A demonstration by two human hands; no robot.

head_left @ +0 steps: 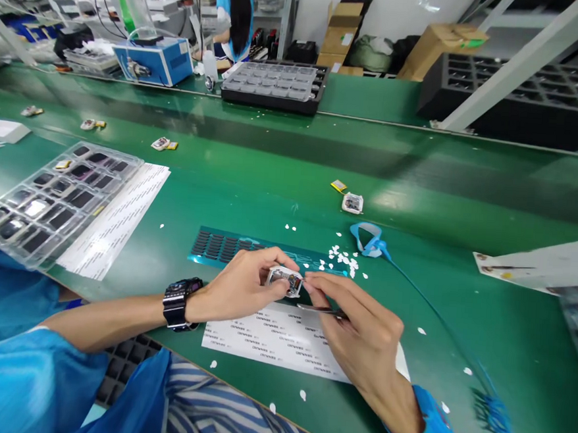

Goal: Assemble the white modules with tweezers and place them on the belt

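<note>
My left hand (242, 286) pinches a small white watch-like housing (292, 279) with exposed electronics between thumb and fingers. My right hand (360, 327) is closed around metal tweezers (322, 309), whose tips point left below the housing. The right index fingertip meets the housing's right edge; whether it holds a small piece there I cannot tell. Beneath both hands lies a white printed sheet (270, 340). Just behind them is a teal film strip (212, 245) with rows of dark pads. Small white paper bits (344, 260) are scattered behind my right hand.
Left stands a clear tray (47, 199) of dark parts beside another printed sheet (115, 224). Another housing (352, 203) with a yellow battery (338, 185) lies beyond my hands. A blue wrist strap (369, 238) trails its cord rightward. A person (235, 15) sits across the bench.
</note>
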